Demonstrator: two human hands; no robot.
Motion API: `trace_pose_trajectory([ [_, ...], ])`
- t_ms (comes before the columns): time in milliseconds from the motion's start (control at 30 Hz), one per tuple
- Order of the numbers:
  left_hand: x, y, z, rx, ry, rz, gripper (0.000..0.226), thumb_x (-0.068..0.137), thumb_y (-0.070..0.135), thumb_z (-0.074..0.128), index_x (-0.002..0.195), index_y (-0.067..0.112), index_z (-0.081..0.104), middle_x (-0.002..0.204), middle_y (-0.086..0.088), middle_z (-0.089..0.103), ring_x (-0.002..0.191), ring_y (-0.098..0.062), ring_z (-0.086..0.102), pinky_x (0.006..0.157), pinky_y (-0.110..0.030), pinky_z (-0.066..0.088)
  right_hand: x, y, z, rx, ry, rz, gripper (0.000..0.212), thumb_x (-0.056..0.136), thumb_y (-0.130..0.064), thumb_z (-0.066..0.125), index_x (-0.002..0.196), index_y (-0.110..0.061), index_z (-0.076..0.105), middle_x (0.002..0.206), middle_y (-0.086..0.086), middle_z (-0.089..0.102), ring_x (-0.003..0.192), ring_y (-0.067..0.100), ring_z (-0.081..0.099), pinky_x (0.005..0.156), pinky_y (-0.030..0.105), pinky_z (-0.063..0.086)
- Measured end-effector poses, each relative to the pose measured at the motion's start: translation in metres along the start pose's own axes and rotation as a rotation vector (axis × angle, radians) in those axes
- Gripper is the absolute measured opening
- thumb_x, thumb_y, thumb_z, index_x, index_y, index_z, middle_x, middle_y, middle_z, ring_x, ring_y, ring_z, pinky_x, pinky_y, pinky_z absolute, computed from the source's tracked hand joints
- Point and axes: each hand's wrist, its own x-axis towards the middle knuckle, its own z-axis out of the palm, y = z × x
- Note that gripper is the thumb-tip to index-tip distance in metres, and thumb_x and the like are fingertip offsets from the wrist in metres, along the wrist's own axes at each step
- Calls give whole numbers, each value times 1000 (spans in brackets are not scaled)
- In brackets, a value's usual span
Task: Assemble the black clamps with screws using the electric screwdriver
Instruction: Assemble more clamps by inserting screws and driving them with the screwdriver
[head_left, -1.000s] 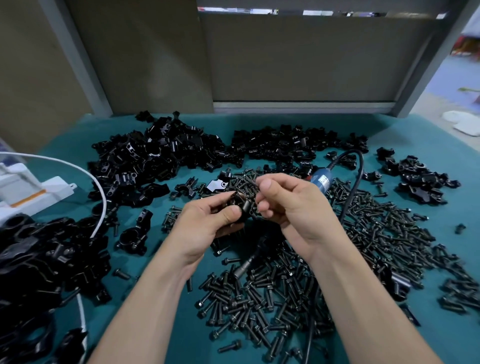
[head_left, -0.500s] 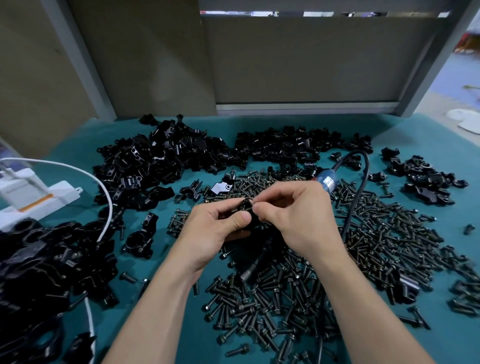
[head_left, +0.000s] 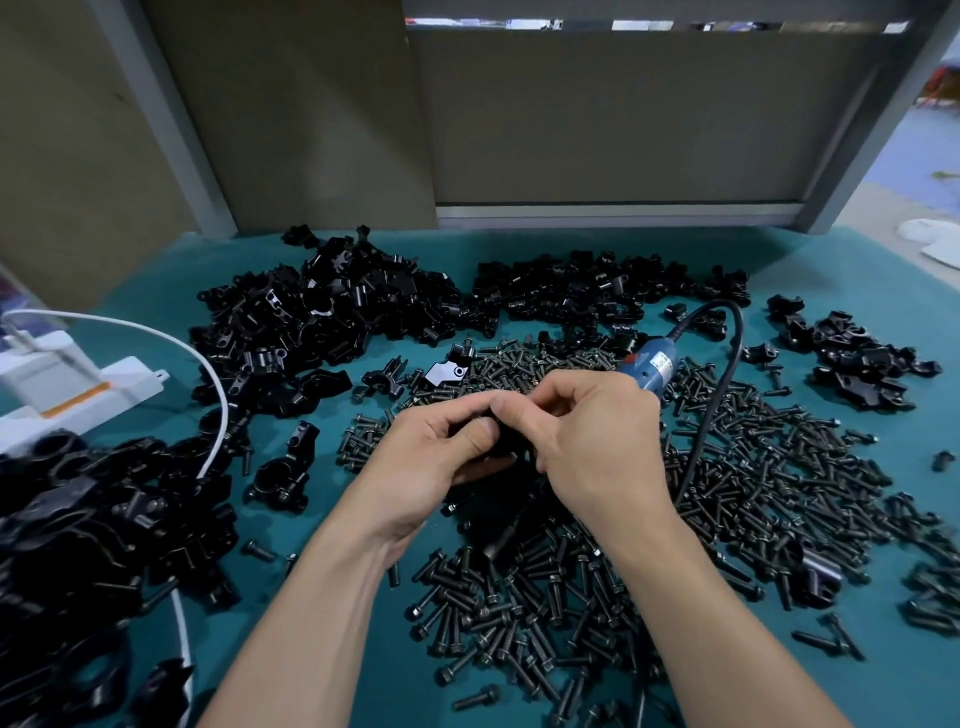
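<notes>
- Across the bench top lies a teal mat (head_left: 841, 260), and everything else sits on it.
- At 9 to 7 o'clock from the hands, the biggest heap of black clamps (head_left: 78, 530) fills the near left corner.
- At 11 o'clock a second clamp heap (head_left: 322, 322) is piled toward the back wall. A third heap (head_left: 587, 291) stretches along the back at 12 to 1 o'clock, and a small cluster (head_left: 857, 358) lies well apart at 2 o'clock.
- From 12 round through 3 to 6 o'clock, loose black screws (head_left: 519, 613) are strewn thickly, lying beneath and around both hands.
- Left hand (head_left: 421, 467), mid-mat: the fingers are curled round a small black piece and the thumb presses on its top.
- Right hand (head_left: 597, 441), touching the left: the fingers are bent, with thumb and forefinger pinching at that same piece. Whether a screw sits between them is hidden.
- At 9 o'clock, by the left edge, is a white plastic unit (head_left: 67, 384) with a white cable (head_left: 208, 374) arcing over the clamps.
- At 1 o'clock, just behind the right hand, the electric screwdriver (head_left: 652, 364) lies on the screws with no hand on it. Its black cord (head_left: 727, 353) loops toward 3 o'clock.
- At 8 o'clock a lone clamp (head_left: 283, 475) rests on bare mat.
- Held clamp (head_left: 501, 441): between the two thumbs, above the screws and mostly covered.
</notes>
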Motion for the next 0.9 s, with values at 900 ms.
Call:
trace_pose_trajectory([
  [900,1,5,4,-75,267,30,48,70,7,85,113,25,78,111,-1,81,110,-15,75,93,-24,58,6,5,-3,324,-109,-13,15,91,-7,76,85,-21,76,76,0,78,66,12,73,65,24,58],
])
